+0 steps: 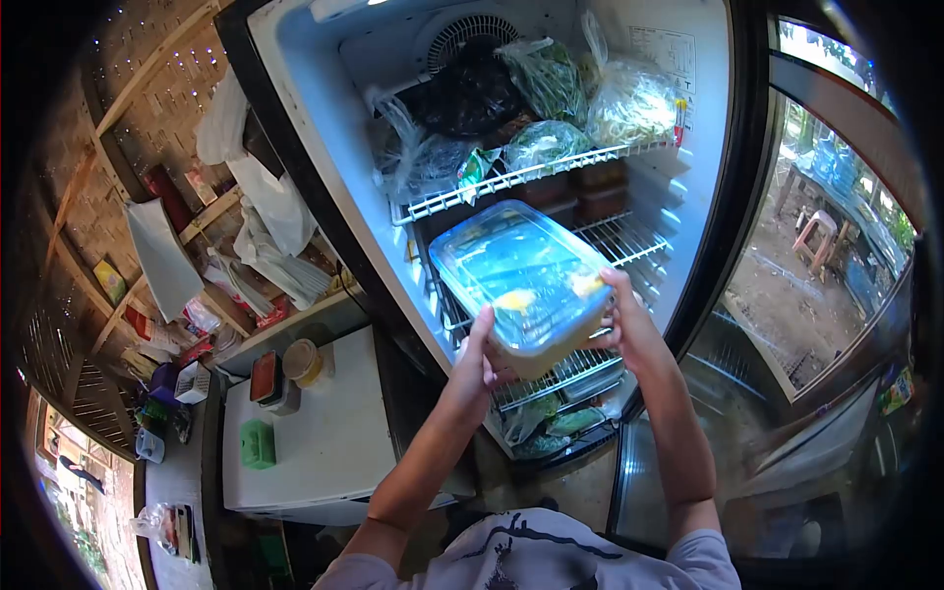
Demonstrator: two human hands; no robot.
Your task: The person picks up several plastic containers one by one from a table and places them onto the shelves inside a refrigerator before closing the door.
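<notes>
Holding a clear plastic box (521,280) with a lid, we stood in front of the open fridge (324,147). Our left hand (482,359) gripped its near corner and our right hand (629,320) gripped the other side. The box was up in the air, tilted, just in front of the wire shelves (629,241). Bags of greens (546,79) sat on the top shelf. A green block (258,442) lay on the white counter (324,462) to the left.

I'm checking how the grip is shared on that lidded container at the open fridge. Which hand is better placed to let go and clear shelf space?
Probably the right hand: it only steadies the plastic container's far side, nearest the wire shelf. The left hand grips the near corner from below, seemingly bearing more of the weight.
</notes>
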